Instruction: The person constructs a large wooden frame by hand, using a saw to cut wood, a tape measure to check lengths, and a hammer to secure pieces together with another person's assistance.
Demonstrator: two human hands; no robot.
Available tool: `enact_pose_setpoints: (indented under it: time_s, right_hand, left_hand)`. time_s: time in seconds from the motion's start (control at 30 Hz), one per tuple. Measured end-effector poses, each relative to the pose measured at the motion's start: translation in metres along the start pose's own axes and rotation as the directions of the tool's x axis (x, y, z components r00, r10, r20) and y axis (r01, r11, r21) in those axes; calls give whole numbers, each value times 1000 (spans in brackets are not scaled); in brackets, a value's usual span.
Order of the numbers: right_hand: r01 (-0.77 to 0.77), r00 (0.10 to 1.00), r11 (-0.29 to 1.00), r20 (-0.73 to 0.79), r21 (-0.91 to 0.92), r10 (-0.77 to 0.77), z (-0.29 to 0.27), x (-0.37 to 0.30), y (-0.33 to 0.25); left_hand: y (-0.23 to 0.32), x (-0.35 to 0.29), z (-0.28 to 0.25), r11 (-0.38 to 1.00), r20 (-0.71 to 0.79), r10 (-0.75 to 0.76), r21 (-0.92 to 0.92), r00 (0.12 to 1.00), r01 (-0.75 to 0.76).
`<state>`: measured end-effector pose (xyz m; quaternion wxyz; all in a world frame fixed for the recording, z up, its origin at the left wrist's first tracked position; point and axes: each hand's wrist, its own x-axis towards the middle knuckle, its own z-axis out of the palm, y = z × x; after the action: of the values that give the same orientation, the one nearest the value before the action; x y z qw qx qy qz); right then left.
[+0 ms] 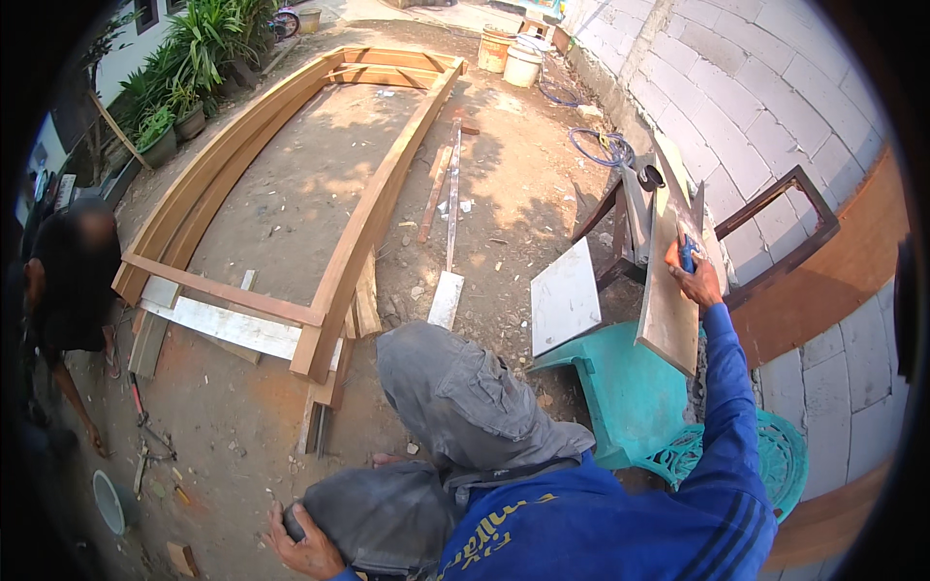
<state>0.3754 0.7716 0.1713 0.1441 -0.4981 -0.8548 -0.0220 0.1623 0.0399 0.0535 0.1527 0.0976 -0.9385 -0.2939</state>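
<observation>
At the right, my right hand [699, 283] is closed around a small blue-and-orange tool [687, 254], whose exact kind I cannot make out. The tool is over a long wooden board [668, 324] that slants toward the wall, its near end above a turquoise plastic chair [635, 402]. At the lower left, my left hand [312, 550] lies by my bent knee, fingers apart around something dark that looks like the trouser cloth. Beside the board's far part sits a small dark round container [650, 177].
A large wooden frame [373, 218] lies on the ground at left. A white panel [565, 298] leans by the chair. Block wall [746, 87] and a dark wooden frame [828, 218] border the right. Another person [73, 276] crouches far left near a bucket [108, 504].
</observation>
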Motion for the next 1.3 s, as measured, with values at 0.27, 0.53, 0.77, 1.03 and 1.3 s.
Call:
enact_pose_setpoints:
  time_s: [0.27, 0.53, 0.77, 1.03, 1.3]
  right_hand:
    - [-240, 970, 959, 70, 154, 232, 18, -24, -4]
    - [-417, 903, 844, -45, -336, 428, 17, 15, -40]
    - [333, 861, 860, -248, -388, -445, 50, 41, -268]
    - [620, 355, 510, 366, 597, -860, 128, -49, -508]
    - [281, 20, 777, 806, 563, -591, -19, -82, -447]
  left_hand:
    - [2, 6, 2, 993, 54, 85, 76, 995, -89]
    - [36, 24, -5, 987, 125, 100, 114, 987, -114]
    - [29, 62, 14, 966, 336, 111, 185, 935, -181]
    - [47, 110, 43, 986, 385, -91, 163, 919, 29]
    - [68, 32, -6, 969, 498, -7, 218, 867, -117]
